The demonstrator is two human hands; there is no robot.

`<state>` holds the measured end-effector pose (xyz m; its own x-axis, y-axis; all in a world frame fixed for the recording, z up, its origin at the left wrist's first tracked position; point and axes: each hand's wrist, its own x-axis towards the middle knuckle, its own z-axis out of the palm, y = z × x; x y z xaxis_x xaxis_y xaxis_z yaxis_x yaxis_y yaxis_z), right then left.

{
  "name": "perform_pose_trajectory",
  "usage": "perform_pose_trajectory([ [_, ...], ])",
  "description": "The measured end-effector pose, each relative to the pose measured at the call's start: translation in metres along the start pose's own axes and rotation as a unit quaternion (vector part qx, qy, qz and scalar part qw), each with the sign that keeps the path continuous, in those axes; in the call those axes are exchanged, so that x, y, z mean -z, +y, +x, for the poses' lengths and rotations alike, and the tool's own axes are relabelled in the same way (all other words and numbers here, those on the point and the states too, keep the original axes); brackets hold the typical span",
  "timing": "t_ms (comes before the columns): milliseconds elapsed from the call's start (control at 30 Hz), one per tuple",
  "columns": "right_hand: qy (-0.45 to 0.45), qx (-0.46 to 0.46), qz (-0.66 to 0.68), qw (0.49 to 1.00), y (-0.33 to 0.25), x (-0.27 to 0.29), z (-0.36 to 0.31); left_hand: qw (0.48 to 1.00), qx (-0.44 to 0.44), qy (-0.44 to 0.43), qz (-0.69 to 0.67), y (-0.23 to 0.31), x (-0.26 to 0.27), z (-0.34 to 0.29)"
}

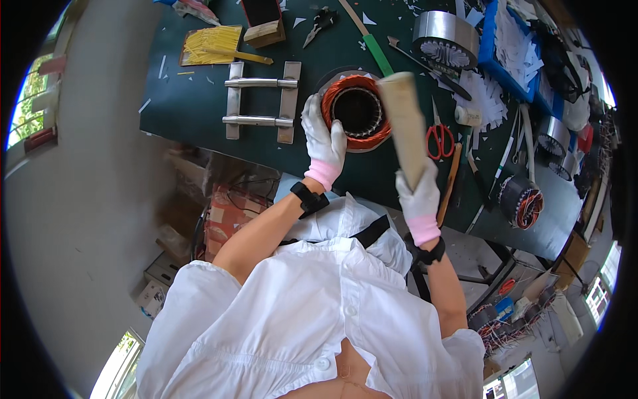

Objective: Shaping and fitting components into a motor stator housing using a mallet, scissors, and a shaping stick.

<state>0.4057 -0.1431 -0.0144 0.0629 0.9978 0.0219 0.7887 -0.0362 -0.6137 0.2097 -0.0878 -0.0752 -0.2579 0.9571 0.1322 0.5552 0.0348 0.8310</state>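
Observation:
A motor stator [376, 134] stands on the green worktable, its orange-red copper winding ringing a dark round bore. My left hand [323, 136], in a white glove with a pink cuff, grips its left side, with the thumb at the near rim. In my right hand [419, 198], gloved the same way, is a pale wooden bat-like block [404, 126]. The fingers are closed round its near end. It rises just right of the stator, somewhat blurred, and hides part of the table behind it. Whether it touches the winding I cannot tell.
Left of the stator lies a metal frame with two bars [260, 121]. Beyond it are yellow strips [211, 45] and pliers [321, 25]. Red-handled scissors [440, 138], a bare stator core [446, 38], a blue bin [510, 46] and another wound stator [521, 202] are on the right.

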Motion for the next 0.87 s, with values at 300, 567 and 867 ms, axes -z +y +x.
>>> perform_pose_trajectory([
  [300,-0.149,0.009,-0.118,0.982,0.004,0.028,0.063,0.994,-0.082,-0.067,-0.026,-0.011,0.015,0.026],
  [567,-0.095,0.015,-0.043,0.994,0.015,0.014,0.059,0.947,-0.149,-0.258,-0.119,-0.025,0.035,0.086],
  [867,-0.104,-0.022,-0.081,0.991,0.074,-0.053,0.129,0.939,-0.024,-0.299,-0.168,-0.030,0.024,0.123],
])
